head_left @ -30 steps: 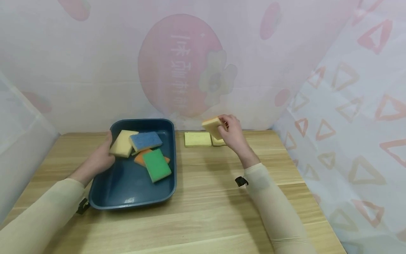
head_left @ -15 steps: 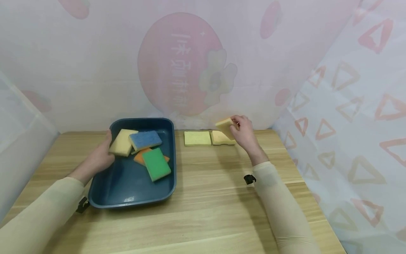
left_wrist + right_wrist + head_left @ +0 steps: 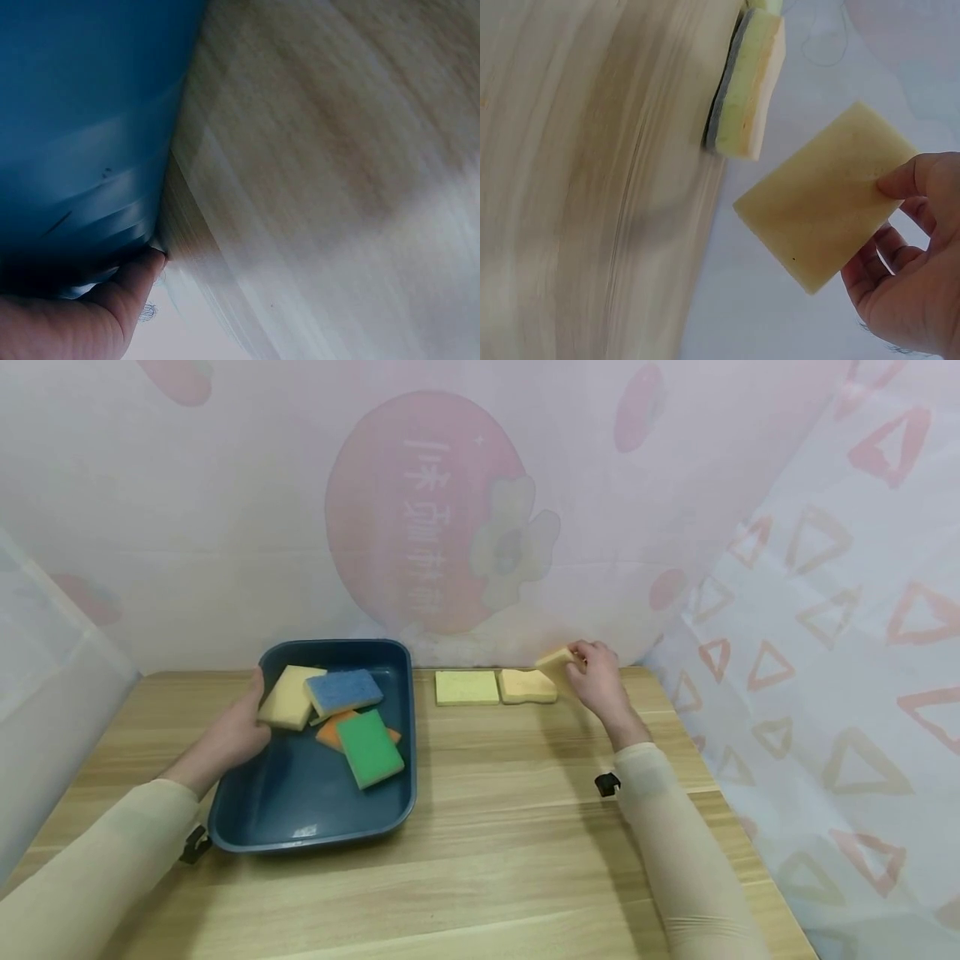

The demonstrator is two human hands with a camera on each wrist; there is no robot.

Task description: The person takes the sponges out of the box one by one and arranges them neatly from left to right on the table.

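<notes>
My right hand (image 3: 592,672) pinches a yellow sponge (image 3: 556,657) by its edge, tilted just above the table at the far right. In the right wrist view this held sponge (image 3: 825,202) hangs beside a yellow sponge with a grey scouring layer (image 3: 746,90) lying on the wood. That one (image 3: 528,685) lies next to a pale green-yellow sponge (image 3: 467,687). My left hand (image 3: 228,739) grips the left rim of a dark blue tray (image 3: 315,839); a finger (image 3: 124,289) is curled under the tray's wall (image 3: 75,112). Inside lie yellow (image 3: 291,697), blue (image 3: 345,691), orange (image 3: 328,732) and green (image 3: 370,747) sponges.
The wooden table (image 3: 495,827) is enclosed by a printed pink-and-white curtain (image 3: 435,518) at the back and on both sides. Its right edge runs close to the right forearm (image 3: 667,843).
My right hand has carried the yellow sponge to the right and lower, past the two sponges on the table. The left hand and the tray have stayed still.
</notes>
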